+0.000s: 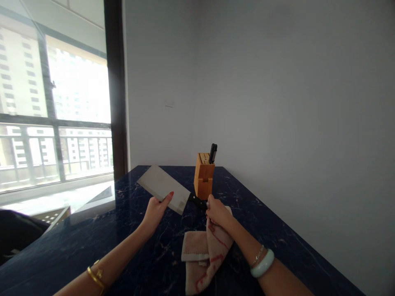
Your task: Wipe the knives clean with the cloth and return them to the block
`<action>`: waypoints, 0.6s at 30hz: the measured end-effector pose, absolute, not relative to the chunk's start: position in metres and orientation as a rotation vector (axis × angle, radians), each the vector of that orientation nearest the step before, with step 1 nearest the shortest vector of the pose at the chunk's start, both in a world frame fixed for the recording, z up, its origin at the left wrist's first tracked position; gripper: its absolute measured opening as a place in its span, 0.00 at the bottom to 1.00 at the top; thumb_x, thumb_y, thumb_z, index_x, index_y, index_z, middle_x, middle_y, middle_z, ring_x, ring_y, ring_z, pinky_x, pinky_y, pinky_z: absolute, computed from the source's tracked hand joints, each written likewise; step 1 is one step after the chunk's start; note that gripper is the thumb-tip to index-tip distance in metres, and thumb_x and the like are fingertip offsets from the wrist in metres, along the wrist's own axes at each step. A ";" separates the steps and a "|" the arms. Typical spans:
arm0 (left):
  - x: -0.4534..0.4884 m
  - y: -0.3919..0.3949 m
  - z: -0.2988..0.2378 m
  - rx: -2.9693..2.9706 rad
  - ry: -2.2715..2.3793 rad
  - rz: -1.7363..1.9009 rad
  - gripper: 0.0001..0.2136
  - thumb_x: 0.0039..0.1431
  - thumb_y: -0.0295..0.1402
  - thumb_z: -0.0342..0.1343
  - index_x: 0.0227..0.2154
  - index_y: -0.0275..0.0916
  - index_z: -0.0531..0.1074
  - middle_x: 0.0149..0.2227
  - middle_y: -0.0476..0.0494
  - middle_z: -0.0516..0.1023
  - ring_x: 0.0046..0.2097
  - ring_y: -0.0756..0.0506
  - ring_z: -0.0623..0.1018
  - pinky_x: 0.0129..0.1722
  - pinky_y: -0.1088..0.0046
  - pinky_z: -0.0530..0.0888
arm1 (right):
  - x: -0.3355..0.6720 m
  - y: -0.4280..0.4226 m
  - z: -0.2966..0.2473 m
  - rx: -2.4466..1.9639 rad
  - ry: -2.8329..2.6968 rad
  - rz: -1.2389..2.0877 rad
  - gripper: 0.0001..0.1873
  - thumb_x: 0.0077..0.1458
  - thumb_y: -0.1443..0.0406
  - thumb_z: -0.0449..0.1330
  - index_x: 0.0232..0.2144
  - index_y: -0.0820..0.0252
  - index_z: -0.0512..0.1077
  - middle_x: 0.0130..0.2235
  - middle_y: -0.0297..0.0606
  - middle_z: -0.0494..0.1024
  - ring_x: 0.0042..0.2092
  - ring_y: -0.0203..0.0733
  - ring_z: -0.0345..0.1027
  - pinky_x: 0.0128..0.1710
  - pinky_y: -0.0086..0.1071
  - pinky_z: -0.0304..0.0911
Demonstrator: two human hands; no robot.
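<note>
The cleaver's (pixel 173 187) long axis slants, blade (pixel 161 183) pointing left of the knife block (pixel 204 185); left hand (pixel 156 211) pinches blade, right hand (pixel 218 210) clasps handle end (pixel 202 204) and towel (pixel 212 250).

The left grip (pixel 156 211) shows glossy red polish on its thumbnail (pixel 171 193). The bare left forearm (pixel 131 241) wears a slim yellow-gold bangle (pixel 92 278) with a small pointed ornament (pixel 99 273). The right forearm (pixel 242 240), likewise bare, wears a thick, smooth, pale green bangle (pixel 264 265) and, nearer the wrist, a fine silvery chain bracelet (pixel 258 255).
</note>
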State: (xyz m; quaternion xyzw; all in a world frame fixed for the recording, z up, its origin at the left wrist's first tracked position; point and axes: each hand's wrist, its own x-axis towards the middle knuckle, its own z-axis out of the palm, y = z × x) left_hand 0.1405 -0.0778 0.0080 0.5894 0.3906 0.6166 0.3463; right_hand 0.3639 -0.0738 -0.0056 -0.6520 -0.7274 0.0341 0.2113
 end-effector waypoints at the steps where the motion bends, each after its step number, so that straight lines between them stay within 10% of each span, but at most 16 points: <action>1: 0.141 -0.079 0.009 1.540 1.015 1.599 0.17 0.44 0.41 0.55 0.33 0.30 0.72 0.33 0.42 0.77 0.37 0.41 0.74 0.38 0.68 0.68 | 0.362 -0.074 -0.005 -1.799 -2.017 0.088 0.12 0.41 0.75 0.50 0.32 0.62 0.57 0.28 0.38 0.70 0.29 0.36 0.64 0.23 0.25 0.46; 18: 0.157 -0.093 0.006 1.588 0.911 1.519 0.13 0.47 0.38 0.53 0.32 0.32 0.72 0.34 0.44 0.76 0.37 0.43 0.73 0.38 0.72 0.68 | 0.327 -0.104 0.020 -1.186 -1.887 0.100 0.04 0.47 0.70 0.47 0.28 0.58 0.57 0.28 0.31 0.65 0.31 0.34 0.60 0.31 0.26 0.52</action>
